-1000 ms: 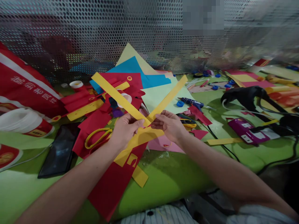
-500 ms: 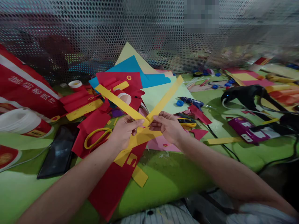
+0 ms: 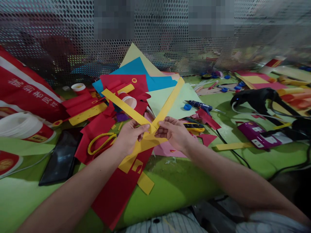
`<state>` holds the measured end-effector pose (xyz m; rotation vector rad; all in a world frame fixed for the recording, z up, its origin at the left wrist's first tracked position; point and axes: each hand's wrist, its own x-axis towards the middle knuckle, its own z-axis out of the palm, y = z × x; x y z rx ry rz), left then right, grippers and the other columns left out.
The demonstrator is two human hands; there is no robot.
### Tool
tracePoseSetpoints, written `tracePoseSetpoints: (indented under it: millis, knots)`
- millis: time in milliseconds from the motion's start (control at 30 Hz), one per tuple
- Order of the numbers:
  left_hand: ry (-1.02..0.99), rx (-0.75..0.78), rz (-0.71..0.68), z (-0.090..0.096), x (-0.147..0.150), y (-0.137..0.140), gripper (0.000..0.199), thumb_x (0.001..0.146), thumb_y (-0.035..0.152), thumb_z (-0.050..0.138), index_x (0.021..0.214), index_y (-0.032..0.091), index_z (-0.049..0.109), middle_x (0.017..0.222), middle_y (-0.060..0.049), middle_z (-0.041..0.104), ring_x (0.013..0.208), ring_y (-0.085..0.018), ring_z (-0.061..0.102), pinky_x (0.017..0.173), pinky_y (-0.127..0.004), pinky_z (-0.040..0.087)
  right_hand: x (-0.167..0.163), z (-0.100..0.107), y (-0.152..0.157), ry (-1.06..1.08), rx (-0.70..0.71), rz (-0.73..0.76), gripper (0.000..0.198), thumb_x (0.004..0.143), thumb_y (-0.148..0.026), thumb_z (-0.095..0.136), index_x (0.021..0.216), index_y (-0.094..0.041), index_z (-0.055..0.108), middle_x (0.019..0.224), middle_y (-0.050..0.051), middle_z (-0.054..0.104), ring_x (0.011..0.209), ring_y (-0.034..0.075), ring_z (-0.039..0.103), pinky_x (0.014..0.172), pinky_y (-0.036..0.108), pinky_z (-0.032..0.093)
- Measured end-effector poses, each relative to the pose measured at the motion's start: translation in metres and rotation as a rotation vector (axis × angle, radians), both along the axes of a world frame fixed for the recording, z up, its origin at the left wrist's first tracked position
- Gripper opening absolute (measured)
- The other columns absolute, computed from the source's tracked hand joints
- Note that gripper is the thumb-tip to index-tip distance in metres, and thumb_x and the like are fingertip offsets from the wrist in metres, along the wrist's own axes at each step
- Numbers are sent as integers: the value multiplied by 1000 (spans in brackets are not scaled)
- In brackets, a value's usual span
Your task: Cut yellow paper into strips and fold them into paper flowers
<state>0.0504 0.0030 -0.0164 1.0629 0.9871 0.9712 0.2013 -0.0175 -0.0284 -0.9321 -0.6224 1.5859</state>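
Dim overhead light, blurred and warped edges.

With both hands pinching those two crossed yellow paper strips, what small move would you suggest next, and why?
Probably fold one strip across the crossing and press it flat. The left hand and right hand pinch the yellow paper strips just where they overlap in a V, with both long ends free and sticking up over the table, so the joint looks ready for a crease.
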Motion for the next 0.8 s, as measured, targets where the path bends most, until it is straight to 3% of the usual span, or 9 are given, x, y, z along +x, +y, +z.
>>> tracePoseSetpoints:
  millis: [467,800]
  knots:
    - [-103,-25,-55,-5,-1,1,19,60,23,74,60,16,56,46,6,51,38,-4,40,38,-18,28,-1,-1,-2,-37,-17,-85,33,49,-30,81,59,-18,52,52,-1,66,49,13,63,49,24,53]
    - [-68,-37,-102,-1,-2,0,20,59,24,75,67,15,59,45,6,51,38,-4,41,38,-17,28,-3,3,-2,-81,-37,-93,34,47,-31,81,59,-18,51,49,-2,64,46,13,62,47,23,52]
